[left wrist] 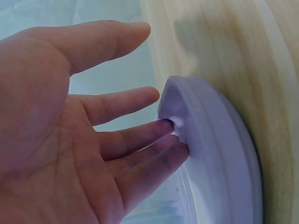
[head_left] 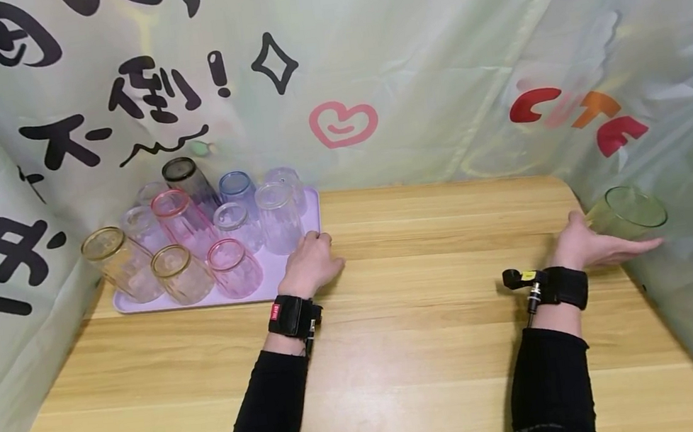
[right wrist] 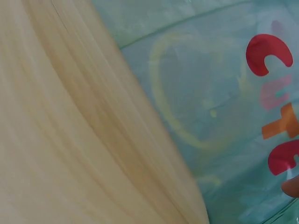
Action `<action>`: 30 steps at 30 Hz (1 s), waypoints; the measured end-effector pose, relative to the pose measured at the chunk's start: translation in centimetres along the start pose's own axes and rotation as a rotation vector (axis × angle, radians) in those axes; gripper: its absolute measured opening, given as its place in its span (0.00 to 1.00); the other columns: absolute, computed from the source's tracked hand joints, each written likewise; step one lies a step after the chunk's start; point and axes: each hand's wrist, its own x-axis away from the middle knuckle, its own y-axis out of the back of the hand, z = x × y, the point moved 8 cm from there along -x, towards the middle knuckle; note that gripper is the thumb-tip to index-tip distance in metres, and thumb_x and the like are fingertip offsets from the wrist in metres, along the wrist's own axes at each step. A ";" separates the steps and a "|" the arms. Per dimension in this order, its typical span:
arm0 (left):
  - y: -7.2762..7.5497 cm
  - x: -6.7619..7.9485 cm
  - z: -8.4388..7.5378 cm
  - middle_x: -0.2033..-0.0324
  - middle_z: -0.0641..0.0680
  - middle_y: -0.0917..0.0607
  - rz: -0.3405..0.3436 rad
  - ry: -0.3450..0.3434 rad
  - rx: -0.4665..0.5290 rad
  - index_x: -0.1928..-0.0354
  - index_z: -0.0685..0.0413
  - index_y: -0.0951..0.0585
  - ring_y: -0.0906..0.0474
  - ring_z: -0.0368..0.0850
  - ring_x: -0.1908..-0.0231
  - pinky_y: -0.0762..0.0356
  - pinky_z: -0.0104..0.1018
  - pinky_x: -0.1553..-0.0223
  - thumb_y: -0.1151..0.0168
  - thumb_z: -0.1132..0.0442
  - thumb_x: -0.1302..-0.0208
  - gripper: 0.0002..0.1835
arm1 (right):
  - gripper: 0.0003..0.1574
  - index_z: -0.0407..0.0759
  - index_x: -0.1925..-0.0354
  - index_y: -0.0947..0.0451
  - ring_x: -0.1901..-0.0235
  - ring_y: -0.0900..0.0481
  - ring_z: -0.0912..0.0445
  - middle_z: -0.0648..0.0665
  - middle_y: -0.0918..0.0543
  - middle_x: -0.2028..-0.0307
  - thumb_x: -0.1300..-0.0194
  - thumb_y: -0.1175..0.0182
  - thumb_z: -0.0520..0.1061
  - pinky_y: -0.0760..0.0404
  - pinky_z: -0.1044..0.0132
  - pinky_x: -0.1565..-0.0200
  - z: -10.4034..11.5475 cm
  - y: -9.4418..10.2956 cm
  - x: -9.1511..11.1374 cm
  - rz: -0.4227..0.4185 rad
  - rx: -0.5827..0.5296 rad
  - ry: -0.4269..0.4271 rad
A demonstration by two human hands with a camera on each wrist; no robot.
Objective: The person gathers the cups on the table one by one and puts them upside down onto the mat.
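At the table's far right corner, a green glass point(head_left: 625, 213) sits beside my right hand point(head_left: 600, 247). My right fingers stretch straight out along the near side of the glass, with the thumb up at its left. Only the right thumb tip point(right wrist: 291, 186) shows in the right wrist view; the glass is outside it. My left hand point(head_left: 309, 266) is at the right end of a lilac tray point(head_left: 272, 274). In the left wrist view, its loosely extended fingertips point(left wrist: 180, 151) touch the inside of the tray's raised rim, while the thumb stays apart from it.
Several glasses crowd the tray, among them an amber glass point(head_left: 124, 266), a pink glass point(head_left: 235, 268), a dark grey glass point(head_left: 188, 180) and a blue glass point(head_left: 237, 186). A printed curtain point(head_left: 421, 79) hangs close behind the wooden table point(head_left: 413, 351) and along its sides.
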 end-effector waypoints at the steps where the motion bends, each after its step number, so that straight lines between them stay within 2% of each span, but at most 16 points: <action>1: 0.0 0.0 0.0 0.47 0.60 0.29 0.001 -0.001 -0.001 0.47 0.58 0.27 0.35 0.53 0.49 0.27 0.50 0.54 0.40 0.48 0.46 0.28 | 0.86 0.62 0.32 0.77 0.44 0.68 0.78 0.65 0.64 0.34 0.72 0.22 0.49 0.59 0.81 0.42 -0.3 0.0 -0.2 0.011 -0.014 -0.019; 6: -0.2 0.0 0.0 0.47 0.60 0.29 0.005 -0.001 -0.004 0.47 0.58 0.28 0.36 0.52 0.49 0.27 0.50 0.53 0.41 0.48 0.46 0.28 | 0.78 0.65 0.31 0.70 0.42 0.64 0.73 0.62 0.61 0.34 0.65 0.25 0.43 0.51 0.80 0.43 -0.9 0.2 -0.6 0.010 -0.004 -0.045; 10: -0.2 0.0 0.1 0.47 0.59 0.29 0.005 -0.001 0.000 0.47 0.58 0.28 0.36 0.52 0.49 0.27 0.50 0.53 0.41 0.47 0.45 0.28 | 0.69 0.64 0.31 0.65 0.41 0.59 0.68 0.60 0.57 0.34 0.58 0.29 0.44 0.52 0.80 0.43 -1.0 0.2 -0.4 -0.006 0.078 -0.025; 14: -0.2 0.1 0.1 0.48 0.60 0.29 0.005 0.002 0.004 0.47 0.58 0.28 0.35 0.52 0.49 0.27 0.50 0.53 0.41 0.48 0.46 0.28 | 0.68 0.63 0.31 0.65 0.40 0.60 0.67 0.59 0.59 0.33 0.56 0.29 0.46 0.51 0.79 0.43 -1.1 -0.3 0.3 0.018 0.096 -0.023; 22: 0.0 0.1 0.1 0.48 0.60 0.29 0.003 0.002 0.004 0.47 0.58 0.28 0.35 0.52 0.50 0.27 0.50 0.54 0.41 0.47 0.46 0.28 | 0.69 0.61 0.31 0.68 0.42 0.65 0.74 0.60 0.62 0.33 0.56 0.29 0.45 0.49 0.81 0.44 -0.4 -2.7 2.4 0.153 -0.007 -0.002; 27: 0.1 0.1 0.0 0.49 0.60 0.28 -0.007 0.000 0.018 0.48 0.58 0.27 0.34 0.52 0.51 0.26 0.50 0.56 0.41 0.48 0.46 0.27 | 0.70 0.58 0.31 0.72 0.42 0.67 0.75 0.59 0.66 0.33 0.54 0.30 0.47 0.52 0.80 0.42 0.5 -4.4 4.9 0.274 -0.035 0.015; 30: 0.1 0.0 0.0 0.49 0.60 0.28 -0.012 -0.003 0.028 0.48 0.58 0.27 0.33 0.52 0.51 0.26 0.50 0.56 0.41 0.49 0.46 0.27 | 0.70 0.55 0.31 0.72 0.42 0.63 0.74 0.58 0.64 0.33 0.54 0.30 0.48 0.50 0.79 0.42 1.3 -5.1 6.5 0.325 -0.061 0.032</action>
